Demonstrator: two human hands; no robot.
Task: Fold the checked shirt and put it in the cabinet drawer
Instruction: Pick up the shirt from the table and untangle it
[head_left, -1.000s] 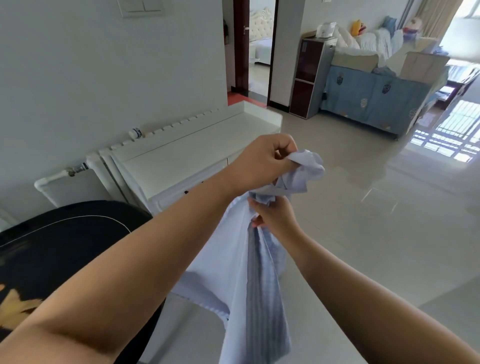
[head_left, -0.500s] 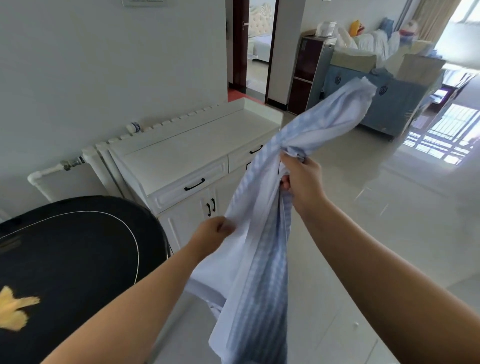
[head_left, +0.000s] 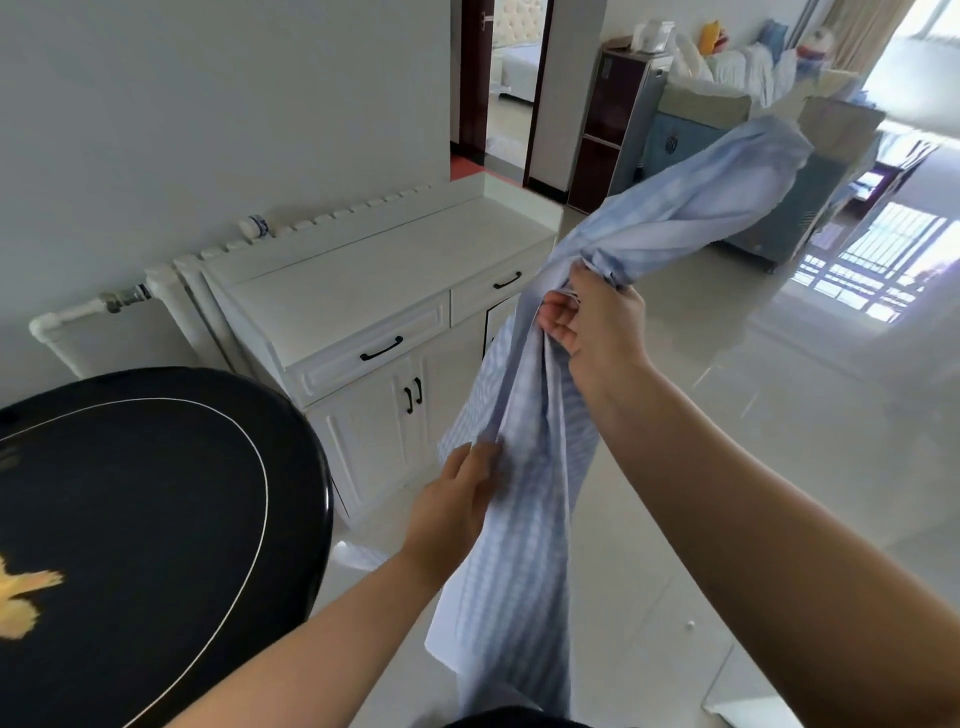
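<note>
The pale blue checked shirt (head_left: 524, 519) hangs bunched in the air in front of me. My right hand (head_left: 597, 322) grips it high up, and one part of the cloth flies up and to the right beyond that fist. My left hand (head_left: 457, 509) pinches the shirt's left edge lower down. The white cabinet (head_left: 363, 291) stands against the wall behind the shirt. Both of its drawers (head_left: 374, 351) with black handles are closed, as are the doors below.
A round black table (head_left: 135, 519) with a gold motif fills the lower left. A white radiator (head_left: 104, 332) sits left of the cabinet. Glossy tiled floor (head_left: 779, 415) stretches right toward a covered sofa (head_left: 727, 124) and a dark doorway (head_left: 498, 83).
My left hand let go of the top of the shirt and dropped to grip its lower left edge. My right hand rose with the cloth, whose upper part swung up to the right.
</note>
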